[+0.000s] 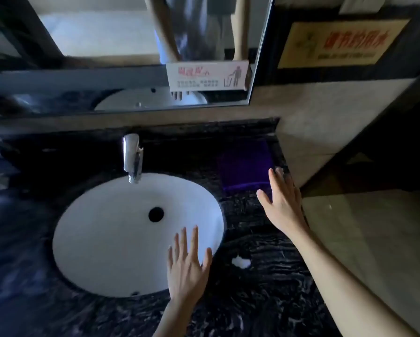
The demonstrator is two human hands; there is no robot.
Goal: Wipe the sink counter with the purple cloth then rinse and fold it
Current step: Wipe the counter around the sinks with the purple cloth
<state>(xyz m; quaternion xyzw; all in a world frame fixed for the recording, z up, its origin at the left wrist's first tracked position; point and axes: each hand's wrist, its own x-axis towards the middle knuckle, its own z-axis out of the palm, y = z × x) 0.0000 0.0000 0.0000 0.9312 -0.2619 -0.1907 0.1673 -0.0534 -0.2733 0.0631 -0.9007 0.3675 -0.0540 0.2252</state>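
Note:
The purple cloth (244, 165) lies flat and folded on the dark marble counter (260, 283), to the right of the chrome tap (131, 158). My right hand (283, 200) hovers with straight, spread fingers over the cloth's near right corner and holds nothing. My left hand (188, 266) is spread open above the front right rim of the white oval sink (111, 239), also holding nothing. Whether either hand touches a surface is unclear.
A small white patch (241, 261) sits on the counter right of the sink. A mirror (131, 52) with a white notice (207, 76) rises behind the tap. The counter ends at a beige wall (325, 132) on the right, which carries a yellow sign (342, 45).

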